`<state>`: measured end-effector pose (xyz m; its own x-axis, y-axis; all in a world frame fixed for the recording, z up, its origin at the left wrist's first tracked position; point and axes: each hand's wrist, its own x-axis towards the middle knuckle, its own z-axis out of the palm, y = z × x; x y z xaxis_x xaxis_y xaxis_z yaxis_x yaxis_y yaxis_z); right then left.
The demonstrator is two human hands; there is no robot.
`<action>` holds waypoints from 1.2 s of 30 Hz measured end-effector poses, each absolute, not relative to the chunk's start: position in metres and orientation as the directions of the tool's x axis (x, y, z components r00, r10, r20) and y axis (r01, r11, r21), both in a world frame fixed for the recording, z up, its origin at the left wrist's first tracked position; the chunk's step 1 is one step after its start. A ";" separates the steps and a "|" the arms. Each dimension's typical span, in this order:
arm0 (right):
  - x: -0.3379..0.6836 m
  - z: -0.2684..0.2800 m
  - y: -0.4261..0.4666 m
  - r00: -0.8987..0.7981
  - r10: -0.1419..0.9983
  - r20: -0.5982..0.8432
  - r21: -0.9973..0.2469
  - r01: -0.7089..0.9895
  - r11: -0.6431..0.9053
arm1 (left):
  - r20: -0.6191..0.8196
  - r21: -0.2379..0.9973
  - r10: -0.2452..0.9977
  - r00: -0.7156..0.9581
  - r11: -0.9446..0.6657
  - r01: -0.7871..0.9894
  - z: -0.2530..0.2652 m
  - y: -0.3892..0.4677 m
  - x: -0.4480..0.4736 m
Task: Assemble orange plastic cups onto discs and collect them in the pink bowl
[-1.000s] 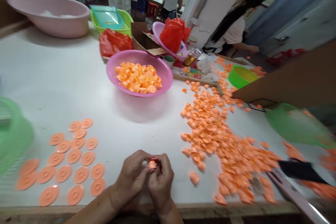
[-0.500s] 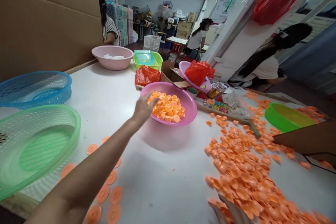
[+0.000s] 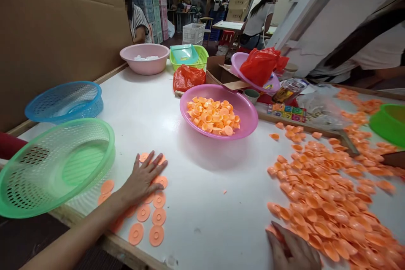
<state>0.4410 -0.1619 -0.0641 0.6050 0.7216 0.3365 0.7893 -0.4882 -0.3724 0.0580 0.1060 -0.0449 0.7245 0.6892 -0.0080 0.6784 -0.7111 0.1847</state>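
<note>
My left hand [image 3: 141, 180] lies with fingers spread over flat orange plastic discs [image 3: 156, 235], set out in rows near the table's front edge; it covers some of them. Down at the right, my right hand [image 3: 294, 247] is at the near edge of a big heap of orange cup-shaped plastic pieces [image 3: 316, 194]. Its thumb and fingers are closed on one orange piece [image 3: 274, 233], mostly hidden by the fingers. A pink basin [image 3: 218, 134] with more orange pieces in it stands mid-table, beyond both hands.
A green perforated basket [image 3: 109, 135] and a blue one [image 3: 63, 114] are at the left. Farther back stand a pale pink basin [image 3: 144, 65], a red plastic bag [image 3: 189, 79] and an open carton [image 3: 218, 76]. A wooden strip [image 3: 346, 141] borders the heap. Several people sit around the room.
My left hand has drawn back from the pink basin's rim to the discs, fingers spread. My right hand has closed on a piece at the heap's edge. The view has shifted left and down.
</note>
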 end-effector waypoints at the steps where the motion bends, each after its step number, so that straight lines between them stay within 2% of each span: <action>1: 0.438 -0.063 -0.161 0.585 0.727 0.361 -0.364 0.806 -0.467 | -0.005 0.200 0.643 0.765 -0.749 0.631 -0.043 0.101 0.071; 5: 0.430 -0.060 -0.161 0.578 0.725 0.376 -0.381 0.809 -0.447 | 0.006 0.296 0.436 0.900 -0.860 0.415 -0.042 0.070 0.131; 8: 0.428 -0.053 -0.163 0.602 0.732 0.319 -0.441 0.778 -0.447 | 0.027 0.363 0.293 0.956 -0.894 0.263 -0.045 0.042 0.177; 10: 0.428 -0.048 -0.164 0.607 0.748 0.268 -0.477 0.758 -0.445 | 0.051 0.376 0.246 0.968 -0.902 0.210 -0.048 0.026 0.199; 12: 0.429 -0.043 -0.166 0.602 0.766 0.226 -0.511 0.742 -0.433 | 0.072 0.366 0.252 0.965 -0.907 0.210 -0.051 0.020 0.209; 15: 0.429 -0.039 -0.167 0.606 0.770 0.201 -0.579 0.707 -0.405 | 0.124 0.317 0.389 0.913 -0.887 0.335 -0.057 0.026 0.204; 17: 0.427 -0.036 -0.167 0.667 0.718 0.198 -0.659 0.633 -0.407 | 0.158 0.282 0.469 0.869 -0.865 0.415 -0.060 0.035 0.191; 19: 0.422 -0.032 -0.164 0.782 0.609 0.133 -0.795 0.451 -0.405 | 0.163 0.250 0.469 0.868 -0.871 0.423 -0.064 0.044 0.175; 21: 0.415 -0.025 -0.157 0.852 0.520 -0.053 -0.941 0.132 -0.312 | 0.158 0.224 0.431 0.888 -0.892 0.393 -0.068 0.048 0.161; 22: 0.412 -0.020 -0.152 0.840 0.515 -0.170 -0.973 -0.059 -0.224 | 0.163 0.218 0.419 0.893 -0.898 0.382 -0.070 0.049 0.157; 23: 0.408 -0.016 -0.147 0.796 0.539 -0.275 -0.961 -0.243 -0.131 | 0.177 0.218 0.415 0.892 -0.901 0.376 -0.072 0.050 0.154; 25: 0.403 -0.008 -0.133 0.667 0.629 -0.400 -0.857 -0.515 0.002 | 0.211 0.246 0.434 0.876 -0.891 0.382 -0.072 0.052 0.155; 27: 0.399 -0.003 -0.117 0.566 0.698 -0.439 -0.776 -0.630 0.023 | 0.235 0.310 0.503 0.832 -0.850 0.426 -0.068 0.059 0.160; 29: 0.394 -0.001 -0.100 0.528 0.729 -0.435 -0.789 -0.613 -0.027 | 0.245 0.387 0.641 0.727 -0.753 0.533 -0.061 0.073 0.168; 32: 0.388 -0.004 -0.074 0.573 0.732 -0.369 -0.892 -0.441 -0.104 | 0.205 0.438 0.842 0.499 -0.535 0.723 -0.050 0.100 0.182; 34: 0.386 -0.006 -0.057 0.605 0.734 -0.308 -0.942 -0.301 -0.147 | 0.152 0.443 0.880 0.449 -0.467 0.765 -0.046 0.112 0.193; 36: 0.387 -0.010 -0.040 0.612 0.747 -0.261 -0.965 -0.182 -0.188 | 0.105 0.476 0.849 0.518 -0.500 0.723 -0.045 0.115 0.206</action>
<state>0.3872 -0.0405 -0.0095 0.6121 0.7465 -0.2608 -0.1822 -0.1877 -0.9652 0.2058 0.1146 -0.0451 0.5180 0.8489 0.1050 0.7233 -0.5003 0.4759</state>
